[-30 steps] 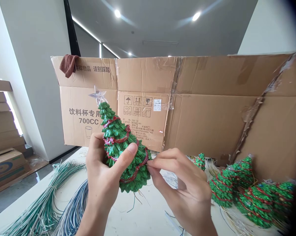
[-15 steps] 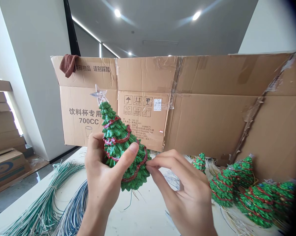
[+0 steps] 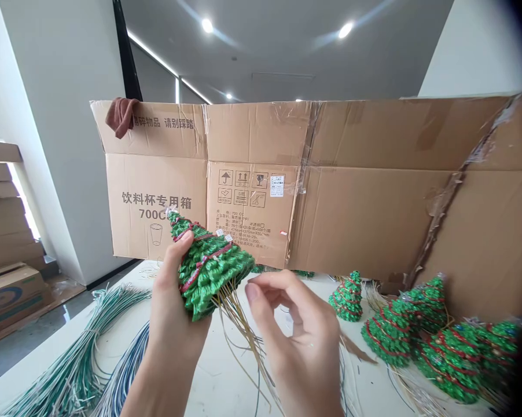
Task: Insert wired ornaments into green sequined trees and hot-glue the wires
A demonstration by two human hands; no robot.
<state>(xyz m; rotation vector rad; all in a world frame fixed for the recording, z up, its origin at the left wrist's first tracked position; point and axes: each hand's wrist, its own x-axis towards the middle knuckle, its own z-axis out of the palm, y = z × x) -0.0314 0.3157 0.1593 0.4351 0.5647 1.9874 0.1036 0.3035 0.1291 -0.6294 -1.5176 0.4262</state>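
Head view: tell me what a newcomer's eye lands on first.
A glittery green Christmas-tree figure with red garland sits tilted in the left hand, tan wires trailing from its base, the right hand beside it. Behind rises a large opened-out cardboard box; more green trees cluster lower right.

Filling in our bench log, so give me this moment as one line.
left hand: grips tilted glitter-green Christmas tree | right hand: open, near wires under tree | nearby: more trees, cardboard box
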